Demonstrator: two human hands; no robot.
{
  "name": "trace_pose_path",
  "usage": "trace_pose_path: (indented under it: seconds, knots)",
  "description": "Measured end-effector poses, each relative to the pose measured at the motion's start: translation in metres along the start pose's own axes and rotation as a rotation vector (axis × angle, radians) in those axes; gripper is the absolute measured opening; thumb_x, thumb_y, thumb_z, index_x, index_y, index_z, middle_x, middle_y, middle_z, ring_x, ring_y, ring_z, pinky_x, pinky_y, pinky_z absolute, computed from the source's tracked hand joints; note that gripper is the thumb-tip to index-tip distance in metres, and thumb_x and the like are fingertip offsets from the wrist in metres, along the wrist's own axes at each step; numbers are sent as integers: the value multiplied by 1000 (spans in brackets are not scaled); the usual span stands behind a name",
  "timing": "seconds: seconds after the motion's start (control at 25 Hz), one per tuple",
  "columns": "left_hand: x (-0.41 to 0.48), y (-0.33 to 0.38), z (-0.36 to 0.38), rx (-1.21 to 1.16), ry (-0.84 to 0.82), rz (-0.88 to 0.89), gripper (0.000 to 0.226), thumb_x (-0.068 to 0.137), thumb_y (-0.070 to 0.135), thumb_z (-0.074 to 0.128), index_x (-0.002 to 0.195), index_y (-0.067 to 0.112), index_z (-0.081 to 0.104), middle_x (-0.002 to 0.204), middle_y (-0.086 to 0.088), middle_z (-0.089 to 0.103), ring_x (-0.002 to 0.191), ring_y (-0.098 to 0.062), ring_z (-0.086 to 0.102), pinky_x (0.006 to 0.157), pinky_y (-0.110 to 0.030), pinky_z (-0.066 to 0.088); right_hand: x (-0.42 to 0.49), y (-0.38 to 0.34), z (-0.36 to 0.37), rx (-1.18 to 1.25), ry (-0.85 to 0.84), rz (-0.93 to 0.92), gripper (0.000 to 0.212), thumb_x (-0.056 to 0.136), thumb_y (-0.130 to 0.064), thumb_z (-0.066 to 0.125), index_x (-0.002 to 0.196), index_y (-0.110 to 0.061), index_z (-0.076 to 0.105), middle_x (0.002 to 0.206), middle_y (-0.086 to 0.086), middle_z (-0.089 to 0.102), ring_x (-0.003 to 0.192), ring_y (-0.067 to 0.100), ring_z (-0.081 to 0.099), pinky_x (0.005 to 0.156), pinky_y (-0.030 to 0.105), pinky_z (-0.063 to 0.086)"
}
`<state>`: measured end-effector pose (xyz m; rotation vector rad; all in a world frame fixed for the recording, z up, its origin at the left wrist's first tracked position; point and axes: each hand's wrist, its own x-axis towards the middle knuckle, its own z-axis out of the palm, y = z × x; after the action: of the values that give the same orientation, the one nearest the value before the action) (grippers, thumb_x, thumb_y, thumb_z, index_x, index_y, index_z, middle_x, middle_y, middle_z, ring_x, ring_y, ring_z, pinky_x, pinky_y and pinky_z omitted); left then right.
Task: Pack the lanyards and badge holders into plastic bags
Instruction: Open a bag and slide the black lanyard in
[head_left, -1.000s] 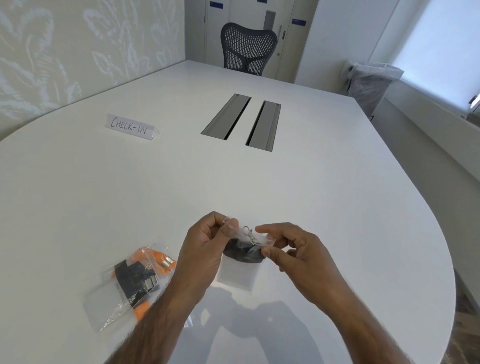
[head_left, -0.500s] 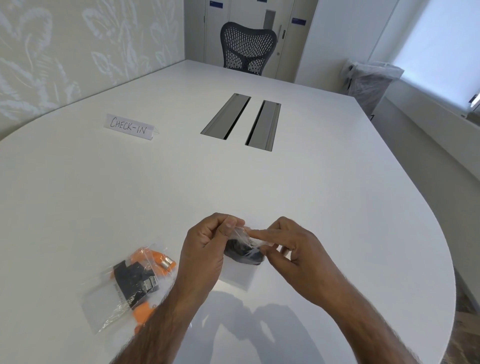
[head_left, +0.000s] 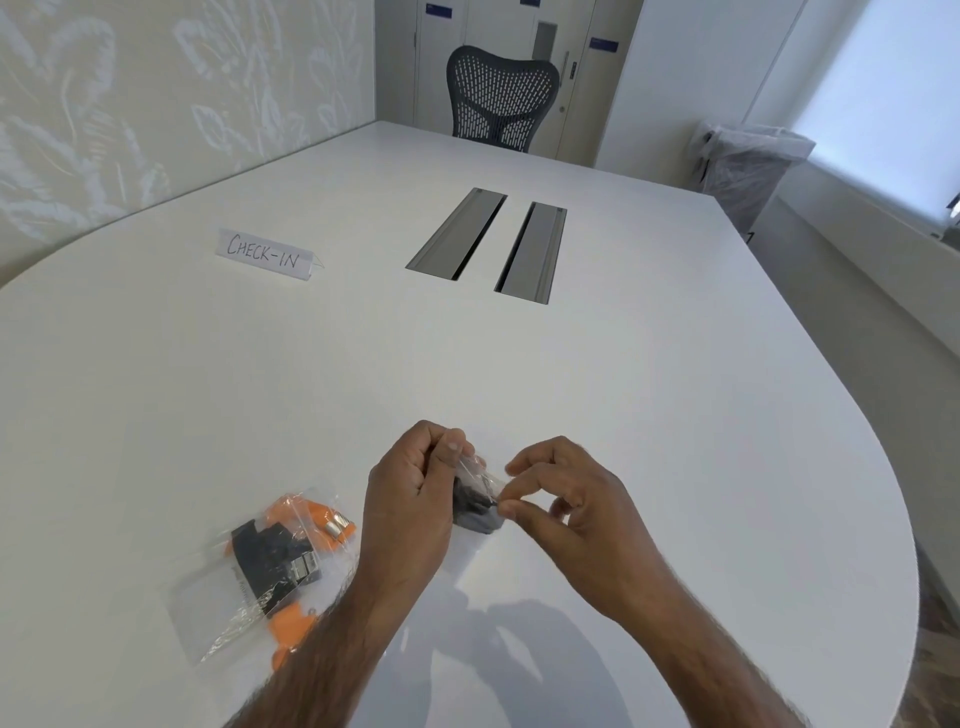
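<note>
Grips: left hand (head_left: 410, 499) pinches one top edge of the small, crinkly clear bag (head_left: 480, 473), right hand (head_left: 576, 514) pinches the other. The bundled black lanyard (head_left: 470, 512) sits inside, just below both grips. A second bag (head_left: 234, 597), with orange and black straps, lies left of the left grip on the smooth white tabletop (head_left: 623, 389).

2 plastic bags: 1 held bag (head_left: 472, 512) between 2 hands, left hand (head_left: 410, 499) and right hand (head_left: 566, 499), and 1 lying bag (head_left: 249, 582) with perhaps 2 lanyards (head_left: 291, 540), too bundled to count surely. 1 table (head_left: 675, 415), 1 sign (head_left: 265, 256), 2 cable slots (head_left: 460, 234) (head_left: 532, 252), 1 chair (head_left: 501, 96), 1 bin (head_left: 743, 166).
</note>
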<state>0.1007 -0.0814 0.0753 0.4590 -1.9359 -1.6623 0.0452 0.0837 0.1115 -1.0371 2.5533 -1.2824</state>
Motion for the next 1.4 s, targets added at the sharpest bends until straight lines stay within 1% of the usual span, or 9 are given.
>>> trace_pose_path:
  seconds: [0.12,0.24,0.32,0.4,0.56,0.8,1.0,1.16,1.4]
  knots:
    - [0,0,0,-28,-31,-19,26,106,31,55,86,22,69,82,13,74,76,-3,69,63,-10,50,1,4,5,82,52,112,21,93,-18,69,77,-32,68,97,-15,70,79,6,64,60,20,48]
    - [0,-1,-3,-155,-203,-96,25,83,53,75,95,32,69,91,7,76,83,-10,73,71,-22,59,1,7,7,158,127,250,20,94,-22,66,73,-25,63,84,-7,72,67,24,62,60,44,54]
    - [-1,-1,-4,-149,-313,-123,38,71,54,82,102,37,68,95,5,76,89,-17,75,76,-33,64,0,8,5,132,118,252,22,93,-23,67,72,-25,62,83,-6,73,61,11,59,55,35,52]
    - [-2,-1,-3,-109,-335,-126,31,72,50,83,98,36,72,93,5,77,87,-18,76,78,-38,64,-2,7,6,138,101,251,22,93,-22,68,72,-24,62,86,-8,73,62,2,58,54,26,48]
    - [1,0,-5,-64,-303,-110,9,86,30,83,85,32,74,86,9,78,80,-8,75,64,-16,56,-5,6,2,219,66,251,16,95,-28,70,80,-24,68,92,-10,74,80,10,68,71,45,58]
    - [1,4,-3,-57,-264,-111,7,85,38,77,84,32,74,82,7,77,72,-5,72,58,-15,52,-5,4,1,122,76,239,8,91,-23,75,84,-27,72,93,-13,72,88,7,67,76,42,60]
    - [5,4,-13,-112,-507,-144,29,80,34,84,107,38,74,101,9,79,94,-9,75,75,-17,57,-3,4,-2,130,112,233,14,97,-17,67,87,-26,72,93,-13,72,88,8,67,69,30,60]
    - [5,3,-11,-38,-444,-64,20,89,18,80,101,34,78,95,11,81,88,-6,76,70,-11,54,-3,2,-1,135,112,258,14,93,-19,71,83,-27,67,87,-11,71,85,7,65,74,36,57]
    - [5,0,-7,-47,-359,-96,14,89,22,79,99,31,78,91,10,81,86,-6,76,69,-14,55,-5,2,4,163,124,269,20,91,-17,74,88,-35,66,89,-18,69,70,0,61,61,15,48]
